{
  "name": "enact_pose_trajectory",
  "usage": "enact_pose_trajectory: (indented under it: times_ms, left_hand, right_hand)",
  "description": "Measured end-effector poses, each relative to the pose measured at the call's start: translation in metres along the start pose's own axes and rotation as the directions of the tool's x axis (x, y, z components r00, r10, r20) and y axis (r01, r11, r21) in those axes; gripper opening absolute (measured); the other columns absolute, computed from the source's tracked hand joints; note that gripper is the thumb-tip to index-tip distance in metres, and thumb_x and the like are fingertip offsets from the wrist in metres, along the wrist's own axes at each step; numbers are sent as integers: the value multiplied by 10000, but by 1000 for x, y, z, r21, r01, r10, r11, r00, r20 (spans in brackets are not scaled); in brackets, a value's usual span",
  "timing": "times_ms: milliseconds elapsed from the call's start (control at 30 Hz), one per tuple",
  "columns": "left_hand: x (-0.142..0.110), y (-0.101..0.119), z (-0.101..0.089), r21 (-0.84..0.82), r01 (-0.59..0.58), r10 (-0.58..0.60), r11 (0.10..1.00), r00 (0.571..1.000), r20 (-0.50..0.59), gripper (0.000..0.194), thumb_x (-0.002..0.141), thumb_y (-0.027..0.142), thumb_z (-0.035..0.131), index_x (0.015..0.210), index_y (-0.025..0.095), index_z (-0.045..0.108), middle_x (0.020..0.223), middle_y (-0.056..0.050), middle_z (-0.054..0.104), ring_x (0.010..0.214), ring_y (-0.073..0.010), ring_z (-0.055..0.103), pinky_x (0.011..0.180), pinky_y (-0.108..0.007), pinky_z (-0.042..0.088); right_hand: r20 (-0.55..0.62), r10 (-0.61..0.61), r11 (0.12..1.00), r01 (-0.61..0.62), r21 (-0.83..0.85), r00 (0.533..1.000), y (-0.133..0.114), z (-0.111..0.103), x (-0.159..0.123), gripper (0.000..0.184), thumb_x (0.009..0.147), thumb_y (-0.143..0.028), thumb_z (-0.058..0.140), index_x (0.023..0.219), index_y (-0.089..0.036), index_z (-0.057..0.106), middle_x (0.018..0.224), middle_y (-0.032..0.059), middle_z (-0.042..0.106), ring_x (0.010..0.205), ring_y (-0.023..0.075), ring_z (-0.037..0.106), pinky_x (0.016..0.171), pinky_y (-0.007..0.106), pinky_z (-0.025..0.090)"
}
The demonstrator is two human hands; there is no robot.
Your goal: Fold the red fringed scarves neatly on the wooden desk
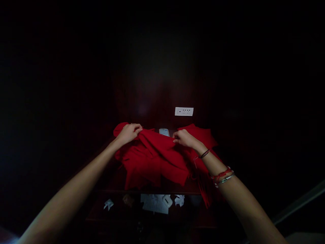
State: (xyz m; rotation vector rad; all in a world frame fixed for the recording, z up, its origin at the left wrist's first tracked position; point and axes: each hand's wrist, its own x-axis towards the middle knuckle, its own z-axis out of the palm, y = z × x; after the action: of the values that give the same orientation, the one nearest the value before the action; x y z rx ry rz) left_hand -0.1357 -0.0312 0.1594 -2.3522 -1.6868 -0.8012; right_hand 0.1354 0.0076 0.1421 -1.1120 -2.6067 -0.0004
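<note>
A red cloth [162, 152] is stretched between my two hands above a dark surface. My left hand [129, 133] pinches its upper left edge between thumb and fingers. At its upper right edge, my right hand [185, 138] is also closed on the fabric. The lower part hangs in loose folds toward the front edge. More red fabric [199, 134] lies behind and to the right of my right hand, with fringe-like strands hanging down the front. Whether it is one piece with the held cloth, I cannot tell. Bracelets circle my right wrist and forearm.
Behind the cloth lies a phone [164, 132] with a lit screen. A white socket plate [184, 111] is on the dark wall. Below the front edge, a shelf or open drawer holds papers [154, 205], a white rounded object [167, 201] and crumpled paper [108, 204]. Surroundings are very dark.
</note>
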Motion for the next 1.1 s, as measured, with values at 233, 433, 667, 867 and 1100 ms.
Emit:
enact_pose_trajectory:
  times_ms: [233, 433, 667, 867, 1100]
  left_hand:
    - [-2, -28, -23, 50, 210, -208, 976, 977, -45, 247, 765, 295, 383, 812, 186, 599, 821, -33, 632, 743, -168, 560, 658, -228, 386]
    - [-7, -56, -16, 240, 340, -359, 909, 933, 38, 258, 773, 299, 367, 873, 207, 587, 865, -69, 622, 824, -223, 556, 695, -293, 390]
    - [0, 20, 21, 60, 26, -34, 998, 990, 134, 455, 751, 426, 433, 1152, 212, 428, 1159, -96, 483, 1054, -250, 426, 864, -412, 299]
    - [19, 69, 38, -237, -181, 194, 954, 980, 34, 261, 769, 316, 432, 931, 154, 557, 840, -46, 597, 777, -151, 531, 722, -251, 384]
    - [27, 72, 29, -335, -152, 162, 930, 987, 4, 170, 758, 248, 423, 756, 162, 571, 729, -2, 594, 683, -122, 523, 646, -213, 375]
  right_hand:
    - [8, 55, 995, -54, -84, 998, 8, 2, -4, 96, 687, -134, 539, 738, -141, 619, 681, 52, 609, 601, 117, 503, 523, 195, 297]
    - [-34, 57, 998, -58, -23, 998, 11, 2, -4, 64, 683, -143, 555, 714, -151, 610, 653, 33, 604, 581, 112, 505, 529, 194, 305]
    - [-164, 13, 983, 18, 183, 986, -16, -10, 3, 78, 706, -177, 548, 727, -138, 612, 651, 14, 604, 582, 90, 504, 540, 178, 333]
    - [-237, 78, 958, -7, 286, 968, -25, -21, 2, 82, 683, -191, 574, 726, -139, 621, 643, 10, 610, 581, 91, 517, 553, 182, 356]
    - [-223, 114, 944, -35, 328, 968, -23, -20, -1, 89, 668, -207, 589, 721, -143, 622, 628, -2, 595, 578, 89, 500, 534, 178, 333]
